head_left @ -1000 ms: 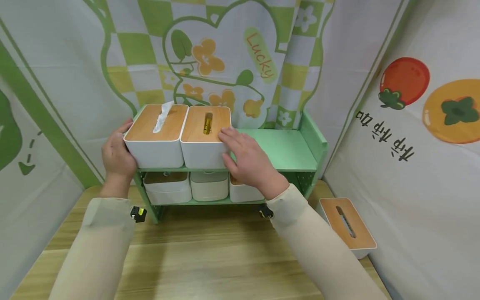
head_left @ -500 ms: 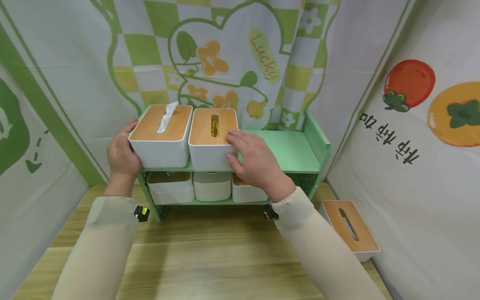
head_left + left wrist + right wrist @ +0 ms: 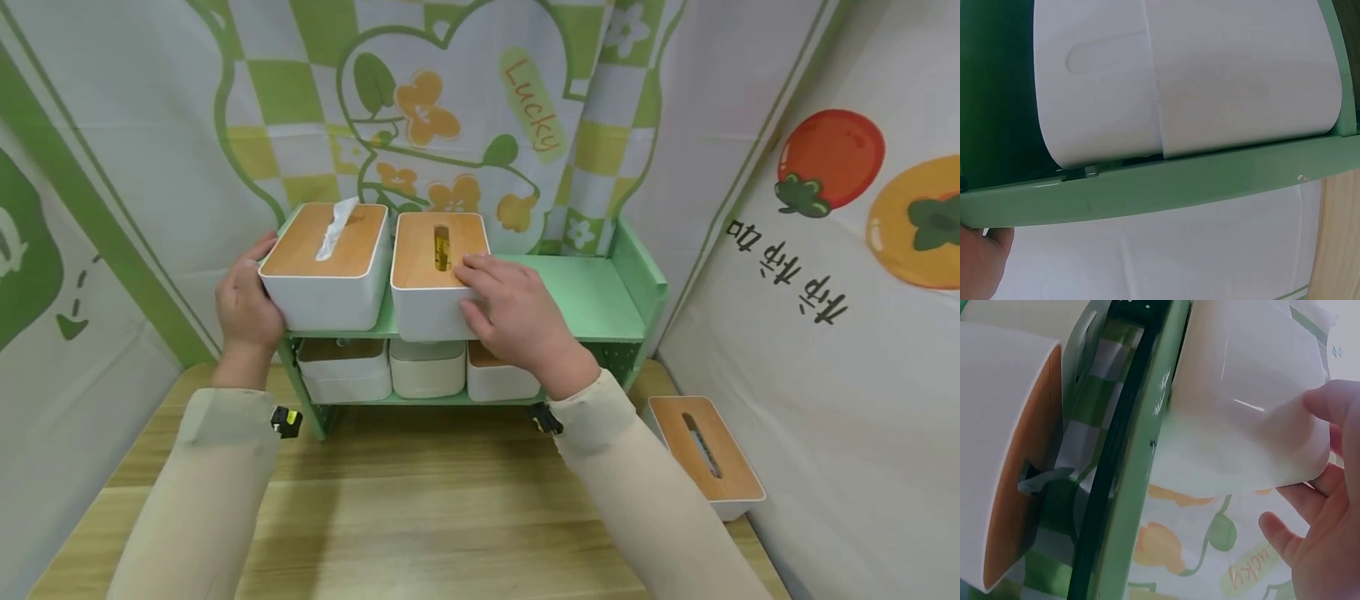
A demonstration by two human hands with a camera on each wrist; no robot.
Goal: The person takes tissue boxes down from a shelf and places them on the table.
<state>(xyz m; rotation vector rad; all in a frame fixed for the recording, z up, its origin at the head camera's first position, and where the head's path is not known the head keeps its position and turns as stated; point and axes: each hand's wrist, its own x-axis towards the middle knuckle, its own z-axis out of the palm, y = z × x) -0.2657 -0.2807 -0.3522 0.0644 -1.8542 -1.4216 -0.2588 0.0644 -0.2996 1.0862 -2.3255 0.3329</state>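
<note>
Left hand: your left hand [image 3: 246, 307] cups the outer left end of the tissue box with the tissue [image 3: 327, 264], fingers wrapped round its white wall; palm flat against it.
Right hand: your right hand [image 3: 510, 315] grips the second tissue box [image 3: 435, 275], fingers spread over the bamboo lid and right wall, thumb at the front.
Boxes: both on the top shelf of the green rack [image 3: 592, 300], between your hands, a narrow gap between them.
Below your hands: three white boxes [image 3: 425, 373] on the lower shelf.
Off to the right: a spare tissue box [image 3: 705, 457] on the wooden table [image 3: 420, 517], well apart.
</note>
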